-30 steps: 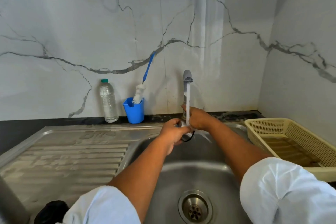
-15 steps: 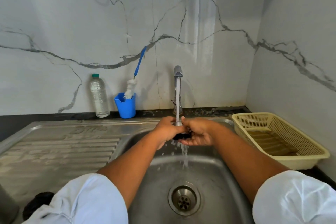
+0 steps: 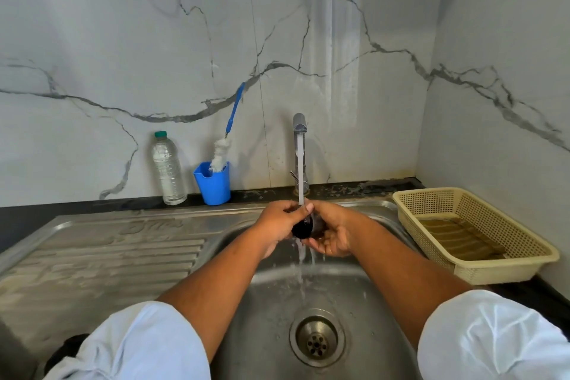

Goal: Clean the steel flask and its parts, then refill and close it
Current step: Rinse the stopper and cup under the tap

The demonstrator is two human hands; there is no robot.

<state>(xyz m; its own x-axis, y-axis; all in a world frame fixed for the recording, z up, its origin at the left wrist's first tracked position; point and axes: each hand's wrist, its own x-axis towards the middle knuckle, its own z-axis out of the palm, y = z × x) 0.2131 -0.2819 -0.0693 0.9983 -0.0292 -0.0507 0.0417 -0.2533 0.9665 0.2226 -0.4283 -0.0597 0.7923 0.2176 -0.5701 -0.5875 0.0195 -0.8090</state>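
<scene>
Moved since a second ago: right hand (image 3: 334, 230), from beside the tap's base to centre frame, now meeting the left hand (image 3: 276, 224) under the running water; the two were already joined half a second ago.

1. Steel sink (image 3: 382, 210), lower centre, with ribbed draining board (image 3: 108, 256) at left. Wet basin, water falling toward the drain (image 3: 317, 339).
2. Dark table (image 3: 30, 216), a strip behind the sink.
3. Cream plastic basket (image 3: 524, 262), right of frame, on the table beside the sink.
4. Both hands, centre frame. Left fingers (image 3: 288, 208) curl over the item from the left; the right hand cups it from below. Both grip firmly, neither slack.
5. Tap (image 3: 299, 125), centre, stream running.
6. Clear water bottle (image 3: 168, 170), green cap, centre left by the wall.
7. Blue cup (image 3: 212, 185), just right of the bottle, holding a bottle brush (image 3: 222, 151) with a blue handle.
8. Dark flask part (image 3: 303, 228), round, likely the lid, held between the hands directly in the stream. Flask body: not identifiable in view.

Hazards, as judged: the wet, smooth part may slip from the fingers and drop into the basin onto the drain. Water striking the part may spray past the sink rim onto the sleeves (image 3: 138, 345). A short rinse may leave residue in recesses that cannot be seen here.
</scene>
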